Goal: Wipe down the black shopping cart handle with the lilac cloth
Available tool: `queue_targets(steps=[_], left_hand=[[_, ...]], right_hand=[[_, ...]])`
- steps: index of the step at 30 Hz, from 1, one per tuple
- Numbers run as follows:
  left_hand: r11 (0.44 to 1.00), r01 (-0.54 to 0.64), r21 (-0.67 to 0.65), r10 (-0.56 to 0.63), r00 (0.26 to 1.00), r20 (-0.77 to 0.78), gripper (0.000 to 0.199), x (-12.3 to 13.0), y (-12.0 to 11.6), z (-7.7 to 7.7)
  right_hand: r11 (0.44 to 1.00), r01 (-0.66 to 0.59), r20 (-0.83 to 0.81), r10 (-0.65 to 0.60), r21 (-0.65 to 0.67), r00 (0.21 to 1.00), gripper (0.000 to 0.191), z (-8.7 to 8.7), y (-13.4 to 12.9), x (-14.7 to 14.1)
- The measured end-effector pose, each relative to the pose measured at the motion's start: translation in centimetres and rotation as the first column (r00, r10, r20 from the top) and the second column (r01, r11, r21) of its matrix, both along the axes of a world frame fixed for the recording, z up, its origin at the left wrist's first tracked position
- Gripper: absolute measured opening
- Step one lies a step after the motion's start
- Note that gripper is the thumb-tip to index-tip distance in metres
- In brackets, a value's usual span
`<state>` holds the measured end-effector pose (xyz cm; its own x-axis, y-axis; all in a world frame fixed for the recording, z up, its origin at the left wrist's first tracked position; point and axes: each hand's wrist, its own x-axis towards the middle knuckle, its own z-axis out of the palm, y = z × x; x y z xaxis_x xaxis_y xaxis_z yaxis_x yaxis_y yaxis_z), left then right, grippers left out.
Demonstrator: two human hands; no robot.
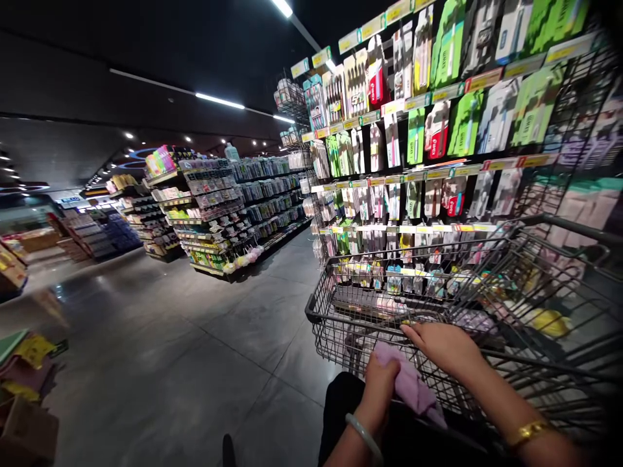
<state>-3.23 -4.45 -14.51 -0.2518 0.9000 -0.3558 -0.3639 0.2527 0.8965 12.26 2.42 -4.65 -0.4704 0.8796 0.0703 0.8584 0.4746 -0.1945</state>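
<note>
A crumpled lilac cloth [413, 387] is bunched in my left hand [382, 383], whose fingers are closed around it. Part of the cloth hangs down to the right over my dark-clothed lap. My right hand [445, 347] rests on the near rail of a dark wire shopping cart [316, 314], fingers curled over the bar and their tips partly hidden. Inside the cart, a long wrapped package [363, 299] lies along the far side. A yellow item [549, 322] shows through the mesh at the right.
Behind the cart stands a tall rack of packaged toothbrushes [450, 42]. Across the aisle are stocked shelves [211, 188]. Grey floor [209, 376] stretches to the left. A cardboard box [29, 428] with yellow and green items above it sits at the lower left edge.
</note>
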Motion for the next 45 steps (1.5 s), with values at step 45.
queue_targets(steps=[45], left_hand=[[0.688,0.4,-0.606,-0.586,-0.187,-0.789,0.084,-6.7,9.9,10.3]], right_hand=[[0.966,-0.011,-0.189,0.061,0.257,0.98,0.032,-1.2,-2.8,-0.5]])
